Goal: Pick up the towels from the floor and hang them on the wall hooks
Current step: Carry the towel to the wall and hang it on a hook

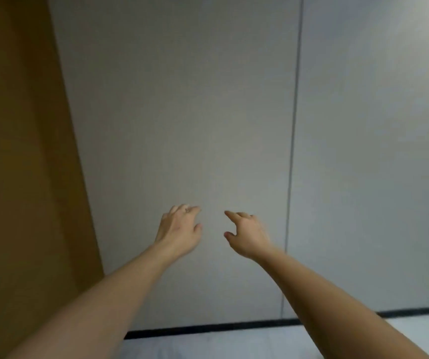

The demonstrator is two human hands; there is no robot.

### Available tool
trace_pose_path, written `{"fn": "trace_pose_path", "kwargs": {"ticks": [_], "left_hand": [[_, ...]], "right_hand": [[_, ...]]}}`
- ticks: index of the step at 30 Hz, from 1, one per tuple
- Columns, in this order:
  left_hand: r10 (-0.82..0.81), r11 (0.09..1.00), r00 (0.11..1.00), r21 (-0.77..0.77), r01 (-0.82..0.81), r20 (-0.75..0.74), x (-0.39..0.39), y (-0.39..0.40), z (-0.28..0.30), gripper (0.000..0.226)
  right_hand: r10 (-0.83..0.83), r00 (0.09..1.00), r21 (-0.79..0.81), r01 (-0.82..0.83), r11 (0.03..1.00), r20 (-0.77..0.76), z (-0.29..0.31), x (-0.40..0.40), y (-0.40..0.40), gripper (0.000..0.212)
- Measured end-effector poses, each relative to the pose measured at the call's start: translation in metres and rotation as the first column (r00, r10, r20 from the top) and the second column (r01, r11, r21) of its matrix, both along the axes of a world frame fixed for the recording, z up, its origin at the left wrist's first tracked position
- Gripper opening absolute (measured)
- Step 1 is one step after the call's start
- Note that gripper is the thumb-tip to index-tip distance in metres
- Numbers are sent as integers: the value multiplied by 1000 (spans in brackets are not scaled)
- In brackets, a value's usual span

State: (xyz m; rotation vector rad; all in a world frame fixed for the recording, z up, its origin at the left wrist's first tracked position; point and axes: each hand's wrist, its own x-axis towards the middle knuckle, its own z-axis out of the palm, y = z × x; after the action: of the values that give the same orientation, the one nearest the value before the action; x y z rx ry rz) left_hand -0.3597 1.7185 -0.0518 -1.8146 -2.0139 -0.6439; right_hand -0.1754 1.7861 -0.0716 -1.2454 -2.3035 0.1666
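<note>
Both my arms stretch forward toward a plain grey wall point(182, 112). My left hand point(179, 229) hangs in front of the wall with fingers loosely bent and holds nothing. My right hand point(247, 233) is a little to its right, index finger and thumb extended toward the left hand, also holding nothing. A small gap separates the two hands. No towel and no wall hook shows in this view.
A brown wooden panel or door point(21, 164) fills the left side. A thin vertical seam point(293, 125) divides the grey wall. A black skirting strip point(208, 328) runs along the wall's base above the pale floor point(221, 345).
</note>
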Motion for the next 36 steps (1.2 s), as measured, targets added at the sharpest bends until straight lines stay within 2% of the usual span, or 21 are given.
{"fn": "trace_pose_path", "kwargs": {"ticks": [4,8,12,17,23,26,31,36], "left_hand": [[-214,970,975,-109,220,61,166,52,-46,50],[-413,872,904,-238,427,108,319,83,-92,53],[-586,722,796,-348,598,152,460,102,-133,53],[-749,481,628,-480,734,211,621,113,-191,49],[-873,190,401,-566,803,277,805,127,-258,50],[-885,64,325,-604,795,333,887,138,-286,49],[-860,-90,290,-685,723,419,992,163,-322,51],[-801,-145,343,-715,684,491,1073,189,-357,49]], "right_hand": [[-228,973,-118,230,966,31,-49,174,11,64],[-420,905,-252,421,871,62,-97,330,-3,64],[-624,778,-354,606,712,77,-140,464,-35,61],[-818,565,-494,743,451,103,-195,603,-80,57],[-937,312,-582,796,167,156,-256,751,-109,57],[-963,190,-638,769,25,191,-280,814,-114,56],[-969,20,-709,685,-167,248,-313,891,-113,54],[-971,-133,-767,596,-238,198,-350,942,-95,49]]}}
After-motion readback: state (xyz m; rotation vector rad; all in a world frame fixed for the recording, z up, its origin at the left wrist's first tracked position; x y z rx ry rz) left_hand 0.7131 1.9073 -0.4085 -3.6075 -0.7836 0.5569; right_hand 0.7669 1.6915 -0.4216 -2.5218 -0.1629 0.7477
